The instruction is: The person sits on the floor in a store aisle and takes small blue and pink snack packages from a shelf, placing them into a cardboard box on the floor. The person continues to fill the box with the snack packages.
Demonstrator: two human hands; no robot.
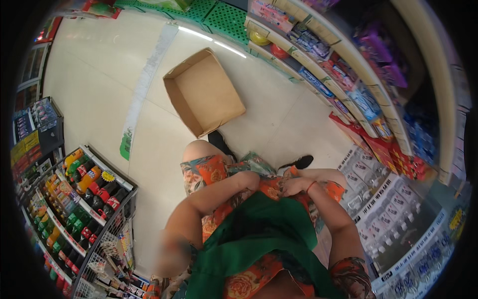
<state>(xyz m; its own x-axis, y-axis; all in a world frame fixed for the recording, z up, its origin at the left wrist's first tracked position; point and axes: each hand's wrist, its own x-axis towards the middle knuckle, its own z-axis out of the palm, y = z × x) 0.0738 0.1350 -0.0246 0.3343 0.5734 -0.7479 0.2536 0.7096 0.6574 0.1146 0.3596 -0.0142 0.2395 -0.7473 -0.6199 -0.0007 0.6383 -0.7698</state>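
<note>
Over my lap, my left hand [248, 181] is curled inward, its fingertips turned down out of sight. Just beyond it, between my knees, shows a crumpled clear greenish plastic bag [256, 162]; whether the hand touches it I cannot tell. My right hand [295, 186], with a red band at the wrist, is closed near the orange flowered cloth of my clothes. A small orange bit sticks up at its fingers, too unclear to name. An open, shallow cardboard box [206, 92] lies on the floor ahead of my feet, with nothing seen inside.
Shelves with packaged goods [338, 74] rise on the right. Below them stands a rack of hanging clear packs [383, 209]. At left is a tilted rack of drink bottles [84, 199] beside a wire basket [107, 254]. Green perforated crates [226, 22] line the far side.
</note>
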